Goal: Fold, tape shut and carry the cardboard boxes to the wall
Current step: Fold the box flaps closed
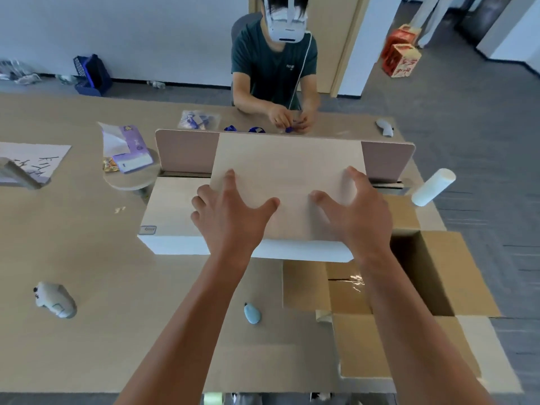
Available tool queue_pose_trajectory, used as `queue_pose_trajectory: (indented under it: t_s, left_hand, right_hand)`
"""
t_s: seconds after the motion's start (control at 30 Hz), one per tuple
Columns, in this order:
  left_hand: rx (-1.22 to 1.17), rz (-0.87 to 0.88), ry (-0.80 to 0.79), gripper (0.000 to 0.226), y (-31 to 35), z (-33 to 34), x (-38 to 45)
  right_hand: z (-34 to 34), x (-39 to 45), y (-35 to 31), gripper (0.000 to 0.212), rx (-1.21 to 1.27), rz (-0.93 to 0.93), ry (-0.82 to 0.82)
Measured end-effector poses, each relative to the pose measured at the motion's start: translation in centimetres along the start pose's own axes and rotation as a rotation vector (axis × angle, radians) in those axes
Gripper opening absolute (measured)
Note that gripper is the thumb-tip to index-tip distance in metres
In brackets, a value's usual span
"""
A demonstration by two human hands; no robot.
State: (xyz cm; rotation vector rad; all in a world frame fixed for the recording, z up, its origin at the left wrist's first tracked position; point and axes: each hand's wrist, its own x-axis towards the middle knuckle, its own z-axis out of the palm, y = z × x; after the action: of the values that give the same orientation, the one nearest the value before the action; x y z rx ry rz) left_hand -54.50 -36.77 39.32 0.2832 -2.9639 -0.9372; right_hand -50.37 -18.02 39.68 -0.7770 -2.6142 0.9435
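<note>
Pale cardboard box [175, 211], left hand [230, 211], right hand [353, 211] pressing flap [289, 165]

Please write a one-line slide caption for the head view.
Both hands, left and right, press a flap flat on a pale box.

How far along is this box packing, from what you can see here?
Early days. Done: one open box at the table's right has clear tape across its bottom seam. In hand: the left hand and right hand press a pale cardboard panel flat. Left: folding, taping, carrying to the wall.
</note>
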Motion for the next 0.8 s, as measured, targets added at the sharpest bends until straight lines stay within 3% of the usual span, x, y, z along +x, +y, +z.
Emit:
queue_pose_trajectory:
  t_s: [0.37,0.53,0.8]
  left_hand:
    - [0.04,0.048,-0.216,0.099,14.2,12.6,-11.2]
    - [0.071,-0.024,-0.245,0.101,16.3,17.5,-14.3]
    - [0.099,-0.132,-0.236,0.104,15.0,20.6,-14.9]
  right_hand:
    - [-12.8,3.5,19.1,0.085,-0.042,0.171,-0.023]
    - [-13.6,5.2,25.0,0.085,-0.027,0.209,-0.118]
    - [-11.1,6.6,28.0,0.084,-0.045,0.206,-0.253]
